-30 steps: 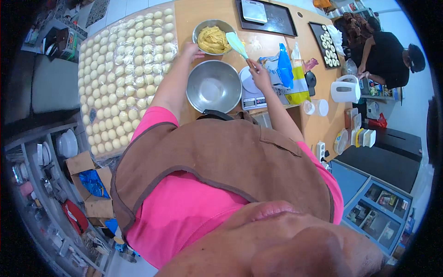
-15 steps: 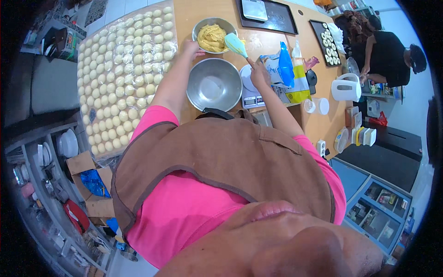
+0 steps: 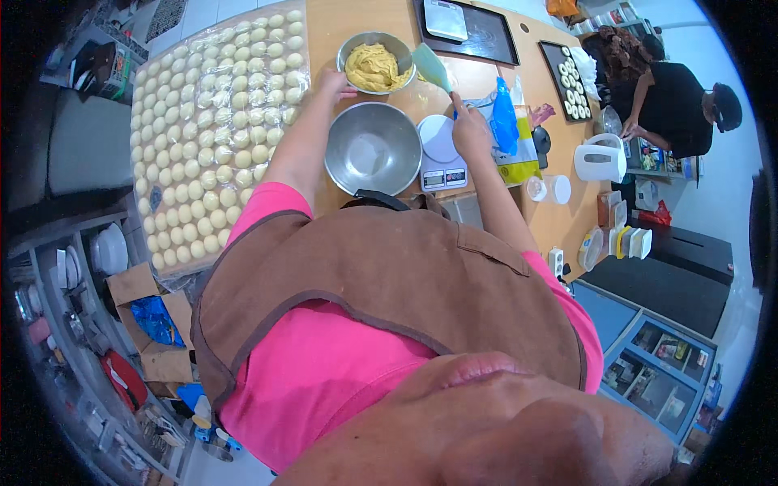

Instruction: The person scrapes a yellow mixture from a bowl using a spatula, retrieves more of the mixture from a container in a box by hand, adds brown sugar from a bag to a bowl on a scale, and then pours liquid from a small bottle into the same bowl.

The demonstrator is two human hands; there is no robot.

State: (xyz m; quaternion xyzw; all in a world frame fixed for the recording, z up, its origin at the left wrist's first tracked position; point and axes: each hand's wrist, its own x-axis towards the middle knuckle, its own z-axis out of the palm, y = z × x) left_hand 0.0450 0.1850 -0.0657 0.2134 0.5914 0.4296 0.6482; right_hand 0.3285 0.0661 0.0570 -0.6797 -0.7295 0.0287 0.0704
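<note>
A metal bowl [image 3: 356,40] at the far middle of the table holds a thick yellow mixture [image 3: 376,68]. My left hand [image 3: 332,85] grips its near left rim. In my right hand [image 3: 471,131] is the handle of a pale green spatula [image 3: 432,68]. Its blade hangs just beyond the bowl's right side, apart from the mixture. Between my forearms and close to my apron stands a larger metal bowl [image 3: 374,149]. To the right of that bowl sits a white kitchen scale [image 3: 441,146] with a round top, beside my right wrist.
Rows of round dough balls [image 3: 219,130] under clear plastic cover the table's left. A blue-and-white bag [image 3: 504,121] lies right of my right hand. Farther right are a white pitcher [image 3: 600,159] and a dark tray [image 3: 562,73] of ring-shaped pieces. Another person [image 3: 679,105] works there.
My right hand has drawn the spatula right, away from the bowl's rim, and its blade has turned. More of the scale shows now. My left hand keeps its hold on the bowl.
</note>
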